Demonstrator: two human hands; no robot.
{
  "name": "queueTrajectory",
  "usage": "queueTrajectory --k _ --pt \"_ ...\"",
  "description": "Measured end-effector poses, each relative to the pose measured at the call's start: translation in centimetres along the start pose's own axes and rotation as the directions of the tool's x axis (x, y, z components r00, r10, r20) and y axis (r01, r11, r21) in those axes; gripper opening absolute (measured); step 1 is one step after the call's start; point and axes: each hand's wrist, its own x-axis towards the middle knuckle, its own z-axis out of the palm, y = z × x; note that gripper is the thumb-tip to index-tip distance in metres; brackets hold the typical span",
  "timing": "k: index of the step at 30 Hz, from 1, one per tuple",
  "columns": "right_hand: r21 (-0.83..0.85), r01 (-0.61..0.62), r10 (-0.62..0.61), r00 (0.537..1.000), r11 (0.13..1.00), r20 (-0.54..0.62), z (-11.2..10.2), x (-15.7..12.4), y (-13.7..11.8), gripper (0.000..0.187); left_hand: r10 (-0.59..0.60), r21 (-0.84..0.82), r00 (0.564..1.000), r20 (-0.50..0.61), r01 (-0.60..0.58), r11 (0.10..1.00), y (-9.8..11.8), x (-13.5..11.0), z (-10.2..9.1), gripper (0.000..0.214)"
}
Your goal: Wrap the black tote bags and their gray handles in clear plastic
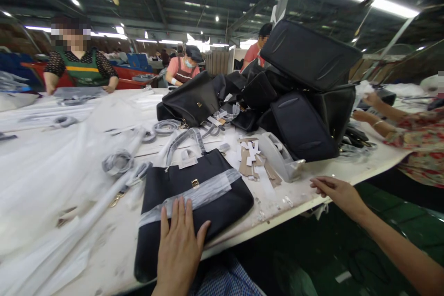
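Observation:
A black handbag (pixel 215 203) with a gold clasp lies flat at the table's front edge, its wrapped handles pointing away from me. Across its front runs a strip of clear plastic film (pixel 204 196). My left hand (pixel 180 236) rests open on the bag and film, fingers stretched out. Off to the right, my right hand (pixel 338 194) hovers by the table edge, apart from the bag. Its fingers are pressed together; whatever is between them, if anything, cannot be made out. Closest to it stands a clear tape dispenser (pixel 280 157).
More black bags (pixel 305 55) are heaped behind the dispenser. Brown and white paper pieces (pixel 251 159) lie beside it. Wrapped straps (pixel 118 161) and plastic sheeting (pixel 45 180) cover the left. A co-worker's arms (pixel 381 111) reach in at right; another person (pixel 81 64) works across the table.

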Motion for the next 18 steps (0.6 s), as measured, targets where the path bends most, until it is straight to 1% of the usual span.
queueTrajectory --k 2,4,6,7,8,9,10,12,13,14,15,16,18 --pt "-0.136 0.077 -0.072 0.996 0.988 0.045 -0.2 -1.3 -1.3 0.052 -0.040 -0.029 0.999 0.016 0.040 0.999 0.1 0.0 -0.3 0.071" --pt "-0.232 0.176 -0.151 0.981 0.957 0.120 0.6 -2.6 -3.5 0.050 -0.104 -0.060 0.994 0.037 0.106 0.993 0.3 0.1 -1.0 0.069" --pt "-0.228 0.285 -0.236 0.946 0.931 0.220 2.5 -3.7 -6.6 0.047 -0.177 -0.098 0.983 0.058 0.182 0.978 0.3 0.2 -1.6 0.069" --pt "-0.199 0.347 -0.287 0.916 0.916 0.280 3.9 -4.2 -8.5 0.046 -0.204 -0.118 0.977 0.067 0.211 0.970 0.2 0.2 -1.9 0.069" --pt "-0.151 0.410 -0.340 0.874 0.900 0.347 5.5 -4.8 -10.5 0.046 -0.226 -0.137 0.971 0.074 0.234 0.963 0.1 0.3 -2.1 0.069" --pt "-0.091 0.462 -0.388 0.822 0.882 0.417 7.2 -5.4 -12.7 0.045 -0.241 -0.153 0.967 0.080 0.250 0.956 0.1 0.2 -2.3 0.070" --pt "-0.018 0.502 -0.429 0.757 0.865 0.493 9.0 -6.0 -14.9 0.045 -0.253 -0.164 0.964 0.085 0.264 0.951 0.0 0.2 -2.4 0.070" --pt "0.140 0.519 -0.481 0.613 0.843 0.627 12.8 -7.3 -19.2 0.040 -0.267 -0.172 0.959 0.092 0.279 0.945 -0.1 0.0 -2.5 0.069" --pt "0.212 0.508 -0.504 0.550 0.835 0.666 14.6 -7.9 -21.1 0.038 -0.263 -0.170 0.960 0.094 0.276 0.946 0.0 -0.1 -2.5 0.069" --pt "0.266 0.497 -0.523 0.498 0.826 0.692 16.2 -8.4 -22.9 0.037 -0.251 -0.164 0.963 0.095 0.263 0.951 0.1 -0.2 -2.5 0.070" --pt "0.307 0.489 -0.538 0.454 0.817 0.710 17.8 -8.8 -24.4 0.036 -0.228 -0.155 0.969 0.093 0.240 0.958 0.2 -0.2 -2.4 0.071" --pt "0.337 0.482 -0.552 0.424 0.809 0.718 19.1 -9.1 -25.6 0.035 -0.196 -0.142 0.977 0.089 0.208 0.968 0.4 -0.2 -2.2 0.072" --pt "0.370 0.460 -0.559 0.392 0.807 0.731 21.2 -9.4 -27.5 0.033 -0.118 -0.102 0.990 0.083 0.126 0.987 0.8 -0.1 -1.6 0.072"
